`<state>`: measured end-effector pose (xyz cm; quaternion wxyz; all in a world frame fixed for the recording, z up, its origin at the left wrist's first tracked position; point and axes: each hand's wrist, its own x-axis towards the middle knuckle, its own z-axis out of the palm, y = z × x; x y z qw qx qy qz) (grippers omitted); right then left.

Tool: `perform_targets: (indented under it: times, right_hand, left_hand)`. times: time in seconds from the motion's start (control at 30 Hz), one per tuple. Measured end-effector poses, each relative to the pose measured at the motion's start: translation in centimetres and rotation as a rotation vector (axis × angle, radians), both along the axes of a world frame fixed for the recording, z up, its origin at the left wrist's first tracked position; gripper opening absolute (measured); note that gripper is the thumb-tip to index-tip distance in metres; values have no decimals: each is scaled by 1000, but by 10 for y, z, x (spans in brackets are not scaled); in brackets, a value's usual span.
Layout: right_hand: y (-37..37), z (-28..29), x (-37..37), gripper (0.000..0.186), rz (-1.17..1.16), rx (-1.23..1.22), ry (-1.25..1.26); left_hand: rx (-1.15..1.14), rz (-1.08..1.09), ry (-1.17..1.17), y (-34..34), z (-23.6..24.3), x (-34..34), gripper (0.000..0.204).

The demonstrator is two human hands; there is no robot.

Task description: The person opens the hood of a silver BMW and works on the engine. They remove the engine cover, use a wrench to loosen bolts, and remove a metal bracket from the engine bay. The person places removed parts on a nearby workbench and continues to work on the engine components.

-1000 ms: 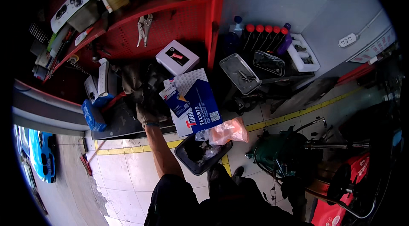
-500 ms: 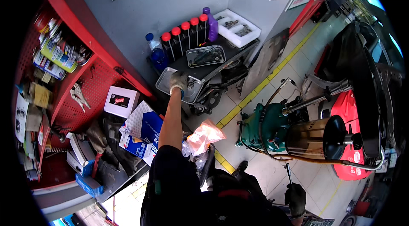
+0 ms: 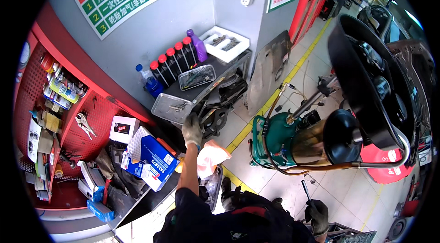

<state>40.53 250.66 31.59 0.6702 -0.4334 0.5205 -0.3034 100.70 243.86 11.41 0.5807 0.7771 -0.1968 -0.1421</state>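
Left hand (image 3: 191, 129) drawn back, fingers closed gripping metal tray (image 3: 173, 107) edge (right hand (image 3: 317, 214) clutches tool).

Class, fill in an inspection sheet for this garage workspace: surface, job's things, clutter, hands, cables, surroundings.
Surface: dark cart top, crowded.
Job's things: left hand, gloved, touches the near edge of a metal tray holding small tools.
Clutter: red-capped bottles, second tray, white box, blue box, pink rag.
Hands: right hand, gloved, low beside a slim tool; grip unclear.
Cables: hose on green oil drainer.
Surroundings: red pegboard, yellow floor lines.
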Motion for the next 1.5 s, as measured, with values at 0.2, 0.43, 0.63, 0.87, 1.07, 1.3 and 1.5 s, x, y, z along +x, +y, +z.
perform_targets:
  times: [0.2,0.43,0.63,0.87,1.07,1.3,1.5]
  right_hand:
    - [-36,5,-125,39,186,70,175]
    - [-92,32,-287,38,156,-57,128]
    - [-174,14,-353,39,-43,-97,-106]
    - [-314,12,-473,36,-311,-116,-41]
    - [-415,12,-557,30,-617,-120,-174]
    - [-554,-36,-613,25,-696,-65,-212]
    - [-688,-19,-673,29,-789,-112,-179]
  left_hand:
    - [-41,-221,214,49,-68,-167,24]
    - [679,-667,175,-45,-62,-361,21]
    - [936,-1137,1,-148,-78,-507,23]
    - [1122,-1699,-417,-279,-94,-644,26]
    - [301,-1591,-924,-566,36,-780,26]
    - [-29,-1342,-584,-839,170,-948,33]
    - [-113,-1423,-310,-957,268,-1048,28]
